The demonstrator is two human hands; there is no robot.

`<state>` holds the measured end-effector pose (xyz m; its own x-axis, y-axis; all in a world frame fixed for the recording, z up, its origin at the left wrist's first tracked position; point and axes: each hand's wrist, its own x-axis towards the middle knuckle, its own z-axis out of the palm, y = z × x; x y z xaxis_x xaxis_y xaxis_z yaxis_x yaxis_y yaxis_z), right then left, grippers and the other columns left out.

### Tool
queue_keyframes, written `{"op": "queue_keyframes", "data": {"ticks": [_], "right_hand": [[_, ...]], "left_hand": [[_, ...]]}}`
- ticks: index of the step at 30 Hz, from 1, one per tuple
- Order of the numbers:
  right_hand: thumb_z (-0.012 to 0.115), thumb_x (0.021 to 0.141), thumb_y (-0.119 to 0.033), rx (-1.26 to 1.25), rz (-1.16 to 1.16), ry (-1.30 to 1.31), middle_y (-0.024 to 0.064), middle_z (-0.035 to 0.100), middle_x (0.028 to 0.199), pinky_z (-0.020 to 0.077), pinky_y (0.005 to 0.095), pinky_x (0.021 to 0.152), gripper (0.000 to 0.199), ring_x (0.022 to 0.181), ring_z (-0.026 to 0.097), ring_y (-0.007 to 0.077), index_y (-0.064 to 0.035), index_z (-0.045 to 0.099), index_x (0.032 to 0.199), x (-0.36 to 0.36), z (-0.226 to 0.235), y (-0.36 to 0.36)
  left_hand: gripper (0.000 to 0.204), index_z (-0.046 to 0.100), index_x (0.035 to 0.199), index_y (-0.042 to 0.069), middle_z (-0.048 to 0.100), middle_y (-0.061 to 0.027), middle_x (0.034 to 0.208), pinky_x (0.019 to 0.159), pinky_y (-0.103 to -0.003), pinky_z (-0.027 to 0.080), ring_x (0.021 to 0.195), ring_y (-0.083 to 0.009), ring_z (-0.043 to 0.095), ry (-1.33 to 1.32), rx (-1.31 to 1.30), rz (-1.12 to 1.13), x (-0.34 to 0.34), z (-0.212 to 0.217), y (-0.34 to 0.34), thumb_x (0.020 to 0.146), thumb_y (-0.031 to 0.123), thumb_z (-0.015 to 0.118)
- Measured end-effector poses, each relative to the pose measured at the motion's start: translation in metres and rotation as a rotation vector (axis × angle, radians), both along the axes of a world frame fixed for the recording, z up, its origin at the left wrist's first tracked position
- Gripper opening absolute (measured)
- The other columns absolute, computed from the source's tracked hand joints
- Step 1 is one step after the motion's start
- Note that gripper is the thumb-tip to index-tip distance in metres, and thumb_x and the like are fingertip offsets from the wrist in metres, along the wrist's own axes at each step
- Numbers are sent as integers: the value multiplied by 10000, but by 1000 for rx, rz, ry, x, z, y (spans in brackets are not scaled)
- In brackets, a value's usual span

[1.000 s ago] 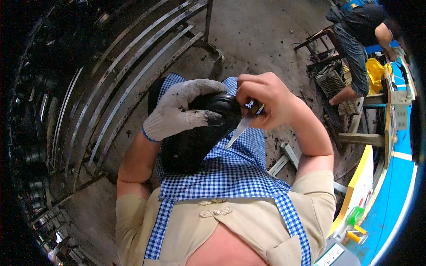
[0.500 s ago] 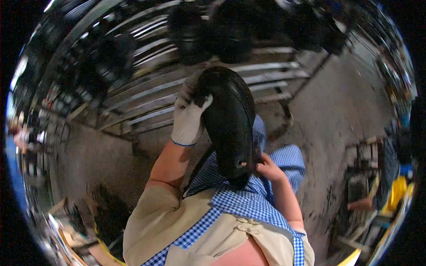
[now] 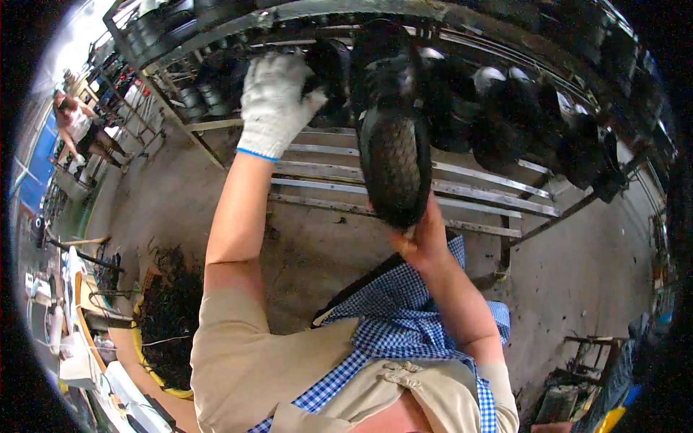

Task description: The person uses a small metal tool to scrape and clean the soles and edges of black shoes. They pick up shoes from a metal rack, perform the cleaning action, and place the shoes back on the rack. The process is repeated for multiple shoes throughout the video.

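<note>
A black shoe (image 3: 397, 162) is held out in front of me, its long axis pointing away toward the rack. A grey-brown textured oval shows on its near half. My bare right hand (image 3: 422, 234) grips its near end from below. To its left, my left hand (image 3: 278, 101), in a white knitted glove with a blue cuff edge, is raised with the thumb apart from the fingers. It holds nothing that I can see. Beside the thumb is another black shoe (image 3: 328, 72) on the rack; whether they touch I cannot tell.
A metal rack (image 3: 491, 195) with slatted shelves stands ahead, carrying several black shoes (image 3: 498, 123). At the lower left, a yellow-rimmed container (image 3: 170, 339) holds dark scraps beside a cluttered bench. A person (image 3: 79, 130) stands far left. A dark stand (image 3: 567, 390) is at the lower right.
My left hand has let go of the shoe and moved up and left. The shoe has turned and moved away from my body, held by my right hand. More of the rack shows.
</note>
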<state>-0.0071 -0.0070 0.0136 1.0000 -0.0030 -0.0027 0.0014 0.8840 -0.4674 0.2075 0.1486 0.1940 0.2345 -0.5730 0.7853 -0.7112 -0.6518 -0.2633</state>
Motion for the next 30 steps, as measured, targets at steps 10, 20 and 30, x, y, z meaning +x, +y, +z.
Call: {"op": "queue_keyframes", "data": {"ticks": [10, 20, 30], "right_hand": [[509, 906, -555, -145, -206, 70, 90, 669, 1034, 263, 178, 346, 553, 425, 413, 64, -94, 531, 1210, 52, 50, -18], [844, 680, -112, -948, -307, -392, 54, 598, 1024, 464, 292, 813, 1033, 921, 574, 141, -24, 193, 1476, -55, 18, 36], [763, 792, -158, -979, -142, -279, 37, 631, 991, 468, 244, 733, 652, 870, 581, 94, -17, 456, 1350, -35, 8, 43]], "left_hand": [[334, 613, 910, -8, 632, -206, 936, 903, -415, 466, 940, -403, 601, 304, -75, -397, -61, -8, 14, 731, 257, 712], [275, 634, 999, -31, 636, -177, 1041, 914, -395, 466, 1014, -335, 620, 1019, -766, -305, -221, -76, 56, 877, 215, 624], [423, 467, 1294, 2, 578, -124, 1233, 941, -375, 468, 1135, -236, 560, 1429, -517, -390, -216, -133, 109, 894, 89, 578]]}}
